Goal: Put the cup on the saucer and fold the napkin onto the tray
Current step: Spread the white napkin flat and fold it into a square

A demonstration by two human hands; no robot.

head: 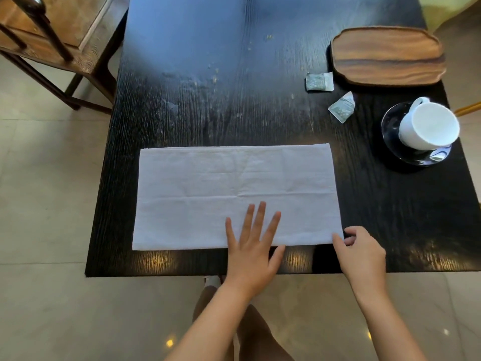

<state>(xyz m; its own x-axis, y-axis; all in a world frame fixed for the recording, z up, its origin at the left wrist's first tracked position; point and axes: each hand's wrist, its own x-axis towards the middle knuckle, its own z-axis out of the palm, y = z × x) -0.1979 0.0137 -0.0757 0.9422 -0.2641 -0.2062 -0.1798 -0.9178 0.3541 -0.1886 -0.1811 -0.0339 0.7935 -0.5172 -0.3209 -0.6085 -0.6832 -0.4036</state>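
Observation:
A white napkin (234,188) lies flat as a long rectangle on the near half of the black table (197,95). My left hand (252,246) presses on its near edge with straight, spread fingers. My right hand (360,252) pinches the napkin's near right corner between thumb and fingers. A white cup (429,126) stands on a dark saucer (390,126) at the right edge, handle pointing away. The wooden tray (387,57) sits bare at the far right.
Two small tea-bag sachets (319,81) (342,106) lie between tray and saucer. Crumbs and smears mark the table's middle. A wooden chair (52,40) stands off the far left corner. Tiled floor surrounds the table.

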